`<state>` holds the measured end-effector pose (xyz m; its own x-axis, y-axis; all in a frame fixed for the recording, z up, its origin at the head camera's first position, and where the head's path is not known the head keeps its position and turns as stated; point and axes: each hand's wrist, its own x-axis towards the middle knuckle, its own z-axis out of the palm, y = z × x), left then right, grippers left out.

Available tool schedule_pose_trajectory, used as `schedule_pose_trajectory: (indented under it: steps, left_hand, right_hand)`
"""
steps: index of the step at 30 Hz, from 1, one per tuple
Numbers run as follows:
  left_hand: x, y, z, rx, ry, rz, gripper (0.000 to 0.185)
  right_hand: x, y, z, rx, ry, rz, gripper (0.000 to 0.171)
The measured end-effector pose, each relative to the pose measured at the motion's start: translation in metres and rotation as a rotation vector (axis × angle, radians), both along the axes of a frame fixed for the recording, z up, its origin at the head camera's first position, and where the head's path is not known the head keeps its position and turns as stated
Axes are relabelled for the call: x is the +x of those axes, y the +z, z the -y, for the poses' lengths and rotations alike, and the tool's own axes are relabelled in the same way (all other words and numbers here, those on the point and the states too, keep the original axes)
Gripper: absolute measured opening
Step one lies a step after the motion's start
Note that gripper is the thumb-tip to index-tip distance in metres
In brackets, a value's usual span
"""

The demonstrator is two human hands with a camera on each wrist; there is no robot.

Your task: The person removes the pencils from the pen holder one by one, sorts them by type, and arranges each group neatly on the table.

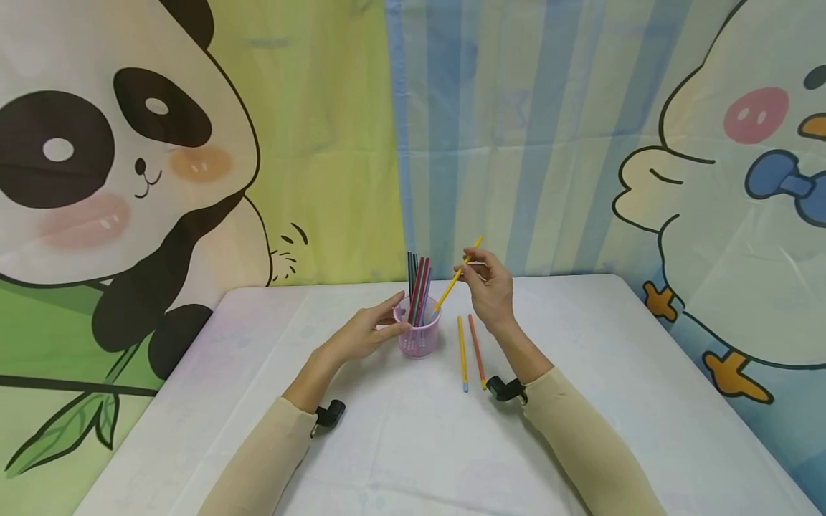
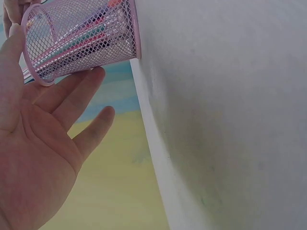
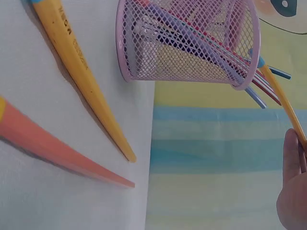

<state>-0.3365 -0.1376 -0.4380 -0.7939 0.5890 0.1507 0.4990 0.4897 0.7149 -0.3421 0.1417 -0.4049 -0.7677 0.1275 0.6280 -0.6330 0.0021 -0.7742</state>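
Observation:
A pink mesh pencil cup (image 1: 419,345) stands on the table with several dark, red and purple pencils (image 1: 419,287) upright in it. My left hand (image 1: 361,334) steadies the cup from the left, thumb in front and fingers behind near the rim. Above and right of the cup, my right hand (image 1: 492,290) pinches a slanted yellow pencil (image 1: 449,287). Its blue lower end is at the cup's mouth, as the right wrist view shows. On the tabletop right of the cup lie another yellow pencil (image 1: 462,355) and an orange-red pencil (image 1: 477,352), side by side.
The table (image 1: 387,444) has a pale cloth. Behind it hangs a curtain (image 1: 323,143) printed with a panda at left and a white bird at right. Each wrist wears a small black camera (image 1: 331,413).

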Motion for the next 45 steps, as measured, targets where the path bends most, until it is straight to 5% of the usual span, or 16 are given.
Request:
schedule_pose_trajectory:
  steps: [11, 35, 45]
  left_hand:
    - [0.0, 0.0, 0.0, -0.003, 0.004, -0.001, 0.08]
    - [-0.003, 0.0, 0.001, -0.018, 0.009, -0.004, 0.08]
    - [-0.002, -0.001, 0.001, -0.018, 0.01, 0.0, 0.079]
  right_hand:
    - [0.009, 0.013, -0.007, -0.03, -0.013, 0.007, 0.033]
    - [0.002, 0.003, -0.025, 0.033, -0.019, 0.05, 0.031]
    - [0.003, -0.002, -0.038, 0.092, -0.019, 0.147, 0.037]
